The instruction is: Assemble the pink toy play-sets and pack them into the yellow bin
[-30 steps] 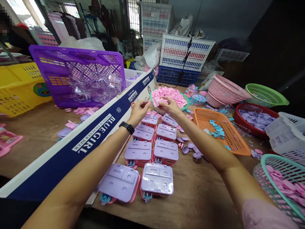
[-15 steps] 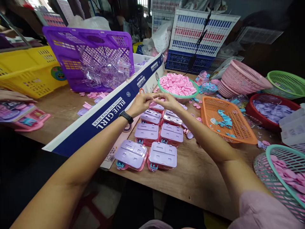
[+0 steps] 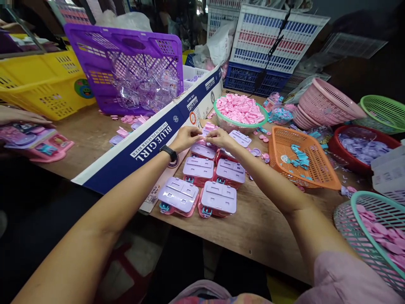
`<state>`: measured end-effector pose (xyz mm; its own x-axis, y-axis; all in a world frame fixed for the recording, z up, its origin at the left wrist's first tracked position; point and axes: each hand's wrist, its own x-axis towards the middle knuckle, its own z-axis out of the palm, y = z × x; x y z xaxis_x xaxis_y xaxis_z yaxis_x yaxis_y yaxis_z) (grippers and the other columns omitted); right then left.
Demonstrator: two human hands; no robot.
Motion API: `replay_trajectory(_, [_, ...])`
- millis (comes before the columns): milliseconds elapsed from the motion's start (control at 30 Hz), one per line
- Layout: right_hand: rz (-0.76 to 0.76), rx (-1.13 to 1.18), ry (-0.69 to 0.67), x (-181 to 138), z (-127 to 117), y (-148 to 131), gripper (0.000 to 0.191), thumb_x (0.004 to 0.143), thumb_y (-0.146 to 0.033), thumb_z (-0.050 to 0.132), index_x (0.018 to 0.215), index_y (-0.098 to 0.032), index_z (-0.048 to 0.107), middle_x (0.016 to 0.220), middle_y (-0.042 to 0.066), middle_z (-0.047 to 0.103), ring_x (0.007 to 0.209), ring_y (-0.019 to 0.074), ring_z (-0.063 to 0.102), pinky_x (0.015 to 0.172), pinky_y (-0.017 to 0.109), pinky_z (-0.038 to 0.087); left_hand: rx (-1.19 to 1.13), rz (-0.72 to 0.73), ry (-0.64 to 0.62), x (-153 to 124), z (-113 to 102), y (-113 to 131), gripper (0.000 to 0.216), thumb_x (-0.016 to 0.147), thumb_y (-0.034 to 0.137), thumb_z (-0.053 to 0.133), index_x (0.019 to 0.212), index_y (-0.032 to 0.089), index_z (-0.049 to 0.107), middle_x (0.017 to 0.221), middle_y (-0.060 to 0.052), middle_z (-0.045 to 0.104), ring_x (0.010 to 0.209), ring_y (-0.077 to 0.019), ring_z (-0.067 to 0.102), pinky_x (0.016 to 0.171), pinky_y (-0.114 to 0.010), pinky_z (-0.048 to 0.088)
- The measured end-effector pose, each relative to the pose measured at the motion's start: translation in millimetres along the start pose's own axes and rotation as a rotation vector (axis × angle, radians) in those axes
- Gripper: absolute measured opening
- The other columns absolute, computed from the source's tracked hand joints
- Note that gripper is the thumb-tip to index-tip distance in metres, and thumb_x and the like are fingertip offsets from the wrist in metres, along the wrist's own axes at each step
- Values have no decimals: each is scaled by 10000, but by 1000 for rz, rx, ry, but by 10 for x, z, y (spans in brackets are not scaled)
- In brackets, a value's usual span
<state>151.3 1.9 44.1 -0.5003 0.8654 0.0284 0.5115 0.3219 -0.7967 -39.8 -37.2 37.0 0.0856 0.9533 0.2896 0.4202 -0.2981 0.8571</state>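
Note:
My left hand (image 3: 186, 137) and my right hand (image 3: 220, 137) meet over the far end of two rows of lilac-lidded pink toy cases (image 3: 218, 198). Both hands are pinched together on a small pink plastic piece (image 3: 207, 128) held between their fingertips. A black watch (image 3: 168, 153) is on my left wrist. Just beyond the hands stands a green-rimmed bowl (image 3: 238, 123) heaped with pink pieces. One loose lilac lid (image 3: 240, 138) lies by it.
A long blue-and-white cardboard strip (image 3: 152, 141) runs along the left. Right are an orange tray (image 3: 300, 162), a red basin (image 3: 360, 147), pink baskets (image 3: 325, 105), a green basket (image 3: 381, 112) and a teal-rimmed basket (image 3: 376, 236). Purple (image 3: 126, 71) and yellow (image 3: 44, 84) crates stand left. Another person's hand (image 3: 22, 116) rests far left.
The view has tipped down and pulled back. My hands have come away from the bowl, nearer to me, and now pinch the pink piece over the far cases.

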Motion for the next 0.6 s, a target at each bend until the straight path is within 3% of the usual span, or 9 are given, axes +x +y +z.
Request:
replay_trajectory(133, [23, -22, -5, -19, -12, 35, 325, 708, -452, 729, 709, -127, 738, 556, -44, 500, 553, 85, 371, 544, 254, 240, -239, -151, -48, -12, 42, -59, 199, 641, 309, 848, 737, 158, 763, 765, -55, 744, 761, -189, 647, 761, -313, 502])
replay_trajectory(233, [17, -48, 3, -9, -38, 62, 365, 692, -491, 758, 701, -126, 749, 550, -43, 492, 561, 87, 371, 550, 256, 244, -373, -274, -65, 4, 76, -69, 233, 580, 247, 881, 740, 143, 749, 723, -47, 710, 704, -167, 622, 725, -311, 489])
replay_trajectory(400, [40, -45, -9, 19, 8, 114, 408, 700, -535, 757, 705, -127, 755, 530, -51, 453, 548, 86, 341, 552, 258, 238, -420, -448, -3, 41, 120, -110, 269, 568, 124, 862, 703, 161, 633, 677, -21, 640, 624, -137, 583, 636, -283, 446])
replay_trajectory(600, [47, -58, 72, -93, 41, 84, 444, 790, -562, 735, 628, -154, 666, 540, -34, 437, 559, 103, 384, 555, 248, 261, -337, -493, 67, -49, 83, -47, 394, 621, 196, 879, 813, 206, 535, 758, -22, 628, 690, -177, 604, 667, -304, 452])
